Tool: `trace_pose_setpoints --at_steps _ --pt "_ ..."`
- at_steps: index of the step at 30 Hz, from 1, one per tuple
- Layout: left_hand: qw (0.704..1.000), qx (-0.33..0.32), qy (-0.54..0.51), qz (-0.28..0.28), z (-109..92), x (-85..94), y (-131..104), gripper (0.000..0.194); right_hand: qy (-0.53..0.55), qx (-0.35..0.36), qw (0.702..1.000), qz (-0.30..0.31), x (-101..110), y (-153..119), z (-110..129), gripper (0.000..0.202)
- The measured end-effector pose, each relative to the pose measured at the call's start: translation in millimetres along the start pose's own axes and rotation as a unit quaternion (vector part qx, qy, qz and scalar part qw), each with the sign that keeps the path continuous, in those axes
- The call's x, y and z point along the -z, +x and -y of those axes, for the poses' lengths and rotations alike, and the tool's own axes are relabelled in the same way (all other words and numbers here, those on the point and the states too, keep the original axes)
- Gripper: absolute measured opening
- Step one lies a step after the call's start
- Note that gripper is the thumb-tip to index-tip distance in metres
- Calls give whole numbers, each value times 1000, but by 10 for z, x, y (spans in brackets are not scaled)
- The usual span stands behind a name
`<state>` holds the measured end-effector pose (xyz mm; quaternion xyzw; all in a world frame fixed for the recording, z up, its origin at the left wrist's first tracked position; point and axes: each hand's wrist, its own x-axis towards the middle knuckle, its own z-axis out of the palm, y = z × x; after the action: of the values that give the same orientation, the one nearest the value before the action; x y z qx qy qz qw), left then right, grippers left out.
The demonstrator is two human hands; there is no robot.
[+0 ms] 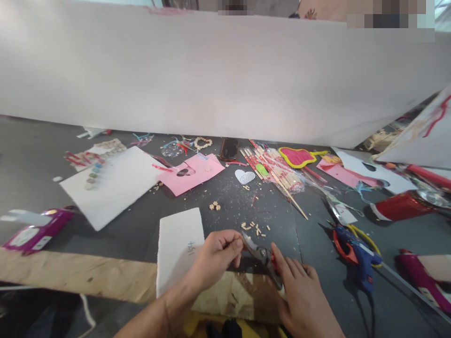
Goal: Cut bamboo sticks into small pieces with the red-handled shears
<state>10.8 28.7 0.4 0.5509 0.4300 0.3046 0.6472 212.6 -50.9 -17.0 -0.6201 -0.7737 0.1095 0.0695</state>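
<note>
My right hand [301, 286] is wrapped round the handles of a pair of pruning shears [261, 254], whose blades point to the upper left. My left hand [219, 256] is closed in a pinch right at the blade tips. Whatever sits between those fingertips is too small and covered to name. Just beyond the shears lie several short cut pieces of wooden stick [259, 230]. A small cluster of pale wooden bits [214, 206] rests farther left. Under my left forearm a white sheet of paper [179, 239] carries handwritten marks.
Wooden chopsticks [282, 171] in plastic wrap, a white paper heart [244, 176], pink paper [190, 173] and a phone [229, 149] lie behind. A blue glue gun [359, 258], scissors [347, 249] and a red can [408, 205] stand right. A white panel [211, 75] borders the back.
</note>
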Motion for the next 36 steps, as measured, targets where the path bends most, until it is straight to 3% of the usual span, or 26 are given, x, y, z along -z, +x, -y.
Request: trace_pose_setpoints --at_steps 7,14,18,22,27,36 --pt "1000 12 0 12 -59 27 -36 33 16 -5 1000 -7 40 -4 51 63" --pt "996 6 90 -18 -106 10 -38 34 1 -28 1000 10 24 8 36 52" --pt "988 -35 144 -35 -118 -7 -50 21 -7 -37 999 12 6 14 29 58" --pt "981 -53 176 -56 -94 -29 -70 28 -15 -32 999 5 20 9 36 68" --pt "984 -52 160 -63 -75 -39 -83 34 -7 -7 1000 13 52 13 46 70" --pt "995 -22 92 -27 -85 -11 -87 37 23 24 999 10 72 16 22 68"
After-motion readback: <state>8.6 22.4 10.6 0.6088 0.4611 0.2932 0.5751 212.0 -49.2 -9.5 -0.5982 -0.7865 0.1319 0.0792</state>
